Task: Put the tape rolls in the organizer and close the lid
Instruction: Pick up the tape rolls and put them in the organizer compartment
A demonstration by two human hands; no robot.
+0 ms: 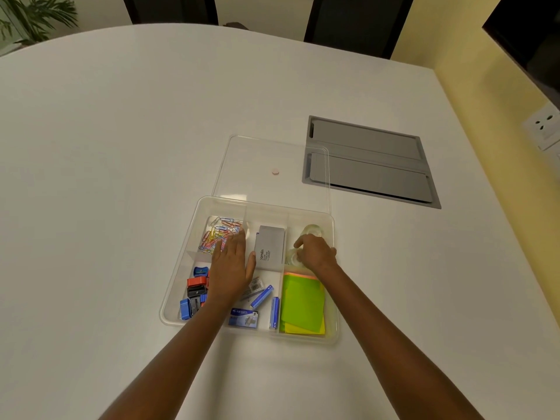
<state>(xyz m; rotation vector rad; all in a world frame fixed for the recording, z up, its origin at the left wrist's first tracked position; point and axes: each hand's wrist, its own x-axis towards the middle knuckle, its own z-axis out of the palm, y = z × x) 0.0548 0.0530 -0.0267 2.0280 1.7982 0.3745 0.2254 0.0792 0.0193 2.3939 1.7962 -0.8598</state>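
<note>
Head view gives me a clear organizer (181, 286) sitting on a white table (121, 147), its clear lid (272, 153) swung back flat on the table behind it, a small round pink dot in the lid's middle. My right hand (316, 253) is down in the far right compartment, fingers curled around a clear tape roll (292, 259); I read it as holding that roll, though the roll is see-through and partly hidden under the fingers. A second clear tape roll (312, 230) lies in the same compartment, just behind the hand.

My left hand (231, 268) is flat and spread wide, palm down, over the divider between the left and middle sections; it grips nothing. Coloured paper clips (218, 234) fill the far left compartment just beyond its fingertips. A grey box (269, 248) sits in the far middle compartment, between my two hands. Near left, I see red, blue and black sharpeners (195, 291). Near middle holds blue staple boxes (244, 316). Green and yellow sticky notes (301, 304) lie in the near right compartment, under my right wrist. A grey cable hatch (369, 159) is set into the table to the right of the lid.
</note>
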